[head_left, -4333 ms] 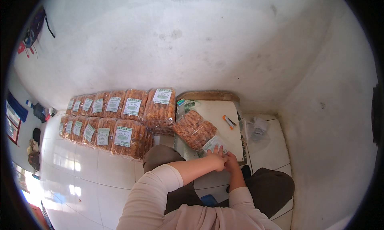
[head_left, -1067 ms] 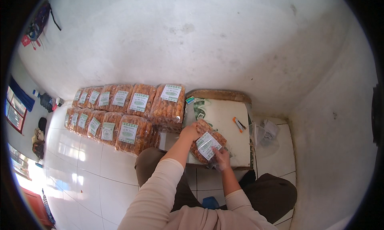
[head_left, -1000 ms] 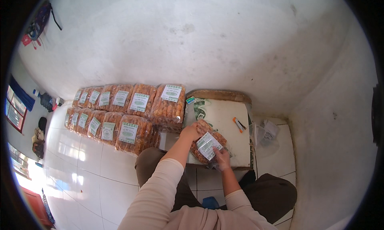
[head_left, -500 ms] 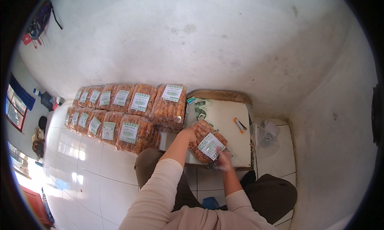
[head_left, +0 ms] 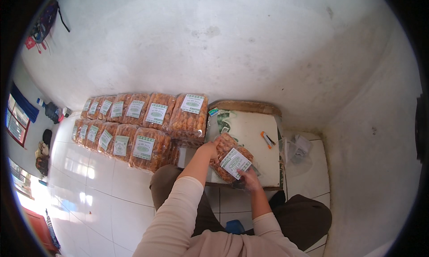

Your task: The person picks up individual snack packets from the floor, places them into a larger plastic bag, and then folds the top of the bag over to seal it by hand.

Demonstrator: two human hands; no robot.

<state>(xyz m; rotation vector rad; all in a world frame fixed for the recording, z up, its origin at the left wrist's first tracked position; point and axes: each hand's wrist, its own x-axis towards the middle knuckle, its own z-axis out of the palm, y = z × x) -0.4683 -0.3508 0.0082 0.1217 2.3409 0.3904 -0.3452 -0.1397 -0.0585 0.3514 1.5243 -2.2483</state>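
Note:
Between my hands is a clear plastic bag of brown snacks (head_left: 227,146), tilted over the near left part of a low white-topped table (head_left: 257,167). A white and green label (head_left: 235,163) faces up on it. My left hand (head_left: 212,150) grips the bag's left side, its fingers partly hidden. At the lower right end of the bag, my right hand (head_left: 248,178) is closed on the plastic, the thumb side lying by the label's corner. Loose clear plastic sticks out around that hand.
Left of the table, two rows of similar snack bags (head_left: 147,150) stand stacked on the tiled floor (head_left: 100,176). An orange and black cutter (head_left: 268,140) lies on the table. Clear plastic bags (head_left: 298,152) rest on the floor at right, by the wall. A small blue-green packet (head_left: 214,112) sits at the table's far left corner.
My right hand has shifted slightly up and left along the bag's lower end, its fingers now over the label's corner. The left hand keeps its place.

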